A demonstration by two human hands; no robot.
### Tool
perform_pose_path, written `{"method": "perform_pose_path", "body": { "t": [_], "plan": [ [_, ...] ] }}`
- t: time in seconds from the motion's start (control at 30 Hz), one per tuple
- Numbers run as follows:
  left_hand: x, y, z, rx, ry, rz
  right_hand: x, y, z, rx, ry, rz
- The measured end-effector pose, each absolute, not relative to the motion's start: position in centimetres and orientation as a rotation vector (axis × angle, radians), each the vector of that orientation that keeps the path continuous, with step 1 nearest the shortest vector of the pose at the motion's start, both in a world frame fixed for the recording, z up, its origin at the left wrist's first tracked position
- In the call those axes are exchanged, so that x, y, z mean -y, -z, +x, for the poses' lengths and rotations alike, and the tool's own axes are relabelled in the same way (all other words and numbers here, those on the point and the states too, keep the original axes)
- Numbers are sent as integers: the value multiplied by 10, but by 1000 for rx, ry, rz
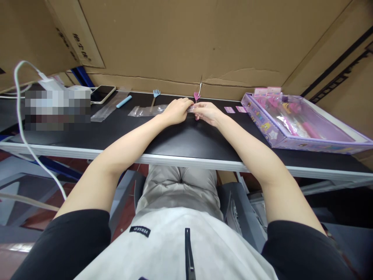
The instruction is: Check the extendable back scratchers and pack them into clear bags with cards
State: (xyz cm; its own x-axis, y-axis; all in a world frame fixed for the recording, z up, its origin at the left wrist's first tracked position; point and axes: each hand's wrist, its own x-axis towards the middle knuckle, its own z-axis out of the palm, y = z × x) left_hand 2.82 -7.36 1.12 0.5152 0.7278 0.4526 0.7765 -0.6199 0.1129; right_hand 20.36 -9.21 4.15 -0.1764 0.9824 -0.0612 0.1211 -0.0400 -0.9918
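My left hand (178,111) is closed over one end of a clear plastic bag (145,111) that lies flat to its left. Fingertips of my right hand (210,113) pinch close beside it, around a pink back scratcher; its small hand-shaped head (197,95) sticks out beyond the fingers. Part of the plastic shows between both hands, but the fingers hide how scratcher and bag meet. Left of my hands, a blue hand-shaped scratcher head (156,93) on a thin rod lies partly behind the bag. A separate light-blue handle (124,102) is farther left.
Two small pink cards (229,110) lie right of my hand. A purple display box (309,143) with bagged pink scratchers stands at the right. Clear sleeves (106,109), a phone (102,94) and a white cable (19,105) are left. Cardboard (180,42) walls the back.
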Motion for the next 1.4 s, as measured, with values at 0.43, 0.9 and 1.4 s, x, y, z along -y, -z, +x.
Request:
{"method": "perform_pose_path", "body": {
  "t": [0.43, 0.9, 1.4],
  "plan": [
    [56, -15, 2, 1497, 704, -2575, 82, -37, 215, 1823, -857, -1329],
    [35, -1, -11, 1559, 487, -2684, 75, -39, 234, 2500, -63, -1760],
    [34, -3, -14, 1534, 453, -2710, 80, -42, 234, 2379, -55, -1906]
  ]
}}
